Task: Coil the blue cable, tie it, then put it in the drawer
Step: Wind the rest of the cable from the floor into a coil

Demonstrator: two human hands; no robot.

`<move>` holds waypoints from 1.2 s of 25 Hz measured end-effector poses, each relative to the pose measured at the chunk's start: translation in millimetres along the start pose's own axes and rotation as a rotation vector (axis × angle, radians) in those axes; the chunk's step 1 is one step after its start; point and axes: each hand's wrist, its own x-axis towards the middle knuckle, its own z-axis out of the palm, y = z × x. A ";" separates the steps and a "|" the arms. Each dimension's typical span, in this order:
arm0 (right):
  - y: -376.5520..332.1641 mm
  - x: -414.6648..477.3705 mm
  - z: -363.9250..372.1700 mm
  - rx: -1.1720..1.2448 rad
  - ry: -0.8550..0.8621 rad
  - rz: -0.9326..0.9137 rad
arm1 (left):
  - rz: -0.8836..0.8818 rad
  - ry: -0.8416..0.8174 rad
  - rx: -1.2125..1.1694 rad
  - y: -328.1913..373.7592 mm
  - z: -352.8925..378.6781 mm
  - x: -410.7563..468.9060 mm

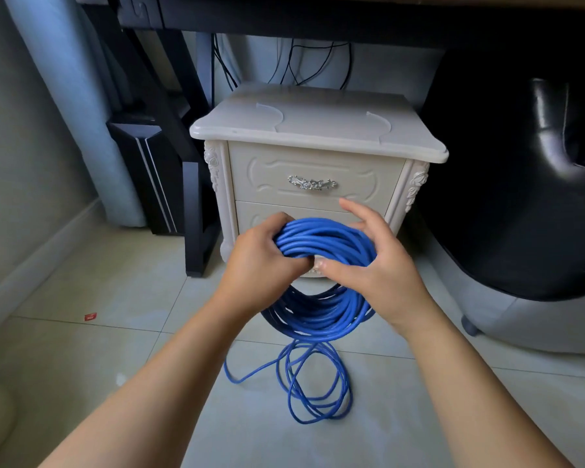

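Head view. Holds the blue cable (pixel 325 238) up as a thick coil, just in front of the cream nightstand (pixel 318 130). Grips the coil's upper left with the left hand (pixel 264 255), fingers curled round the bundle, tips hidden behind it. Clasps the right side with the right hand (pixel 375 265): thumb in front, forefinger lifted, other fingers largely hidden behind strands. Leaves loose loops (pixel 314 383) lying on the tiled floor (pixel 115 282). Shows the top drawer (pixel 314 170) closed. Hides most of the lower drawer (pixel 260 212) behind coil and hands.
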 end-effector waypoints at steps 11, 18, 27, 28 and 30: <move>22.3 -2.0 23.8 0.346 -0.028 0.258 | -0.431 0.303 -0.711 -0.3 4.6 6.0; 30.8 7.0 19.5 0.340 0.324 0.240 | -0.583 -0.005 -0.734 1.5 19.4 -11.9; 19.3 1.9 0.8 -0.259 0.116 -0.002 | 0.208 -0.194 0.174 -1.8 1.4 1.3; 18.7 1.3 0.8 -0.320 0.067 -0.021 | 0.242 -0.234 0.234 -2.4 2.6 0.5; 17.4 1.2 0.0 -0.361 0.033 -0.036 | 0.225 -0.245 0.272 -2.6 5.9 -1.3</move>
